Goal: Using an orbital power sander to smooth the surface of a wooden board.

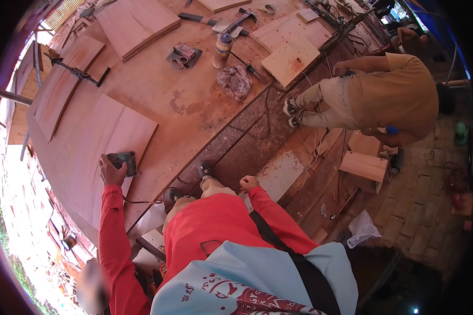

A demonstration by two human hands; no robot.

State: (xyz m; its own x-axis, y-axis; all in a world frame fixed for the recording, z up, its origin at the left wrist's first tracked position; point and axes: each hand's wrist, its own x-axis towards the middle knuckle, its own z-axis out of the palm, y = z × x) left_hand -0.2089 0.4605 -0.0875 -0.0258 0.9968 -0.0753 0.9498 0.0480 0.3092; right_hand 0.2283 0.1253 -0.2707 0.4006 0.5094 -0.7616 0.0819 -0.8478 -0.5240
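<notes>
My left hand (112, 171) is closed around a dark green electric sander (126, 161), which rests on a flat wooden board (122, 128) at the left of the worktable. From the sander a thin cord (142, 202) runs back toward my body. The sander's underside is hidden against the wood. My right hand (248, 183) hangs low beside my hip, away from the table, with its fingers curled in and nothing visible in them.
On the table (157, 105) are a bottle (223, 51), a crumpled cloth (234, 82), a hammer (240, 21), a bar clamp (79, 72) and several panels. A co-worker in a tan shirt (394, 97) stands bent at the right, near a wooden box (363, 166). Cables cross the floor.
</notes>
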